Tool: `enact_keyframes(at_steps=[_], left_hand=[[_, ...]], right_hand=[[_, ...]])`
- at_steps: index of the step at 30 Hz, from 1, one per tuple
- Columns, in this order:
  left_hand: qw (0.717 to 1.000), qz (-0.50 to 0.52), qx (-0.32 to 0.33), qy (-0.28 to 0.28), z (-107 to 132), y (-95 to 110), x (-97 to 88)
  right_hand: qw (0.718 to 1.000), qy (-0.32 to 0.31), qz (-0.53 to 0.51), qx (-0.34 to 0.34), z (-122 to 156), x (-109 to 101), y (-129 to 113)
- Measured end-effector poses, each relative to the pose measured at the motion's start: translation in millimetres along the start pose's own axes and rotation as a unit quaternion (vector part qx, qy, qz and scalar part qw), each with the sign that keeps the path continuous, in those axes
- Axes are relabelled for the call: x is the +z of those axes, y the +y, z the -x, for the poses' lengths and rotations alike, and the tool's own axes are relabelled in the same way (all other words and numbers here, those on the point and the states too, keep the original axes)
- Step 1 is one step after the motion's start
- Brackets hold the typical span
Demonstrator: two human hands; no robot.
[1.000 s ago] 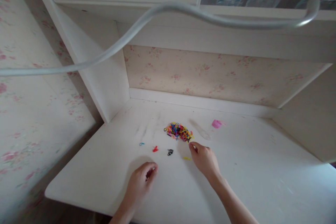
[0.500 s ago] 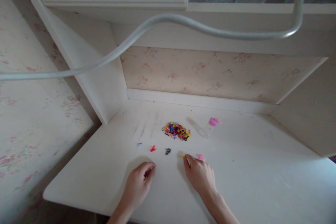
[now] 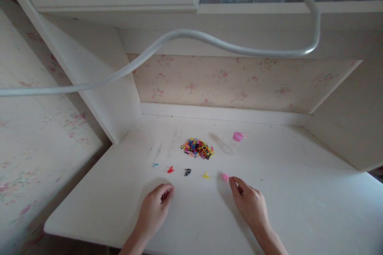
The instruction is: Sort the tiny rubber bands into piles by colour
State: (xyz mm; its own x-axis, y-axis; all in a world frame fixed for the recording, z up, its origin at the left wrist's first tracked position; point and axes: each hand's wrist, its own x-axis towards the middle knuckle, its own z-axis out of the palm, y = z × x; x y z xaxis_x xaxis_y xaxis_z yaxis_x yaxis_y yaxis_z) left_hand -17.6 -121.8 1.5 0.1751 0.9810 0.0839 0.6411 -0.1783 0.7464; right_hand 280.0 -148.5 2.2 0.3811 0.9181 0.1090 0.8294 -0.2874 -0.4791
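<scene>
In the head view, your left hand (image 3: pixel 154 208) rests low over the worktop (image 3: pixel 191 223) with its fingers curled in; you cannot tell whether anything is inside it. Your right hand (image 3: pixel 250 202) has thumb and forefinger drawn together right at the pink cluster (image 3: pixel 224 177), the other fingers folded; whether a band is pinched at the tips is too small to tell.

Ahead of your hands, the pile of small coloured bands (image 3: pixel 196 149) lies near the middle of the worktop. In front of it you have a loose row of separate bits, running left to right: the blue band (image 3: pixel 154 165), the red cluster (image 3: pixel 170 169), the black cluster (image 3: pixel 187 172), the yellow cluster (image 3: pixel 206 175) and then the pink one. Your left hand is nearest the red and black clusters. Behind the row, to the right of the pile, is a clear container with a pink top (image 3: pixel 238 137). A pale cable (image 3: pixel 236 51) crosses your view above.
</scene>
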Motion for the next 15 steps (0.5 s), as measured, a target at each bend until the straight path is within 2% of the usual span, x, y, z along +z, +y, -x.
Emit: enact_keyframes(at_steps=[5,10,15], left_hand=[[0.998,-0.049,0.032,-0.015,-20.5,26.4,2.5],[0.983,-0.175,0.047,-0.032,-65.9,51.3,11.5],[0.963,-0.264,0.031,-0.028,-112.1,55.7,25.7]], right_hand=[[0.993,-0.009,-0.096,0.071,-6.0,-1.5,17.3],[0.995,-0.019,-0.086,0.056,-6.9,0.3,14.7],[0.994,-0.019,-0.096,0.045,-7.6,0.3,14.5]])
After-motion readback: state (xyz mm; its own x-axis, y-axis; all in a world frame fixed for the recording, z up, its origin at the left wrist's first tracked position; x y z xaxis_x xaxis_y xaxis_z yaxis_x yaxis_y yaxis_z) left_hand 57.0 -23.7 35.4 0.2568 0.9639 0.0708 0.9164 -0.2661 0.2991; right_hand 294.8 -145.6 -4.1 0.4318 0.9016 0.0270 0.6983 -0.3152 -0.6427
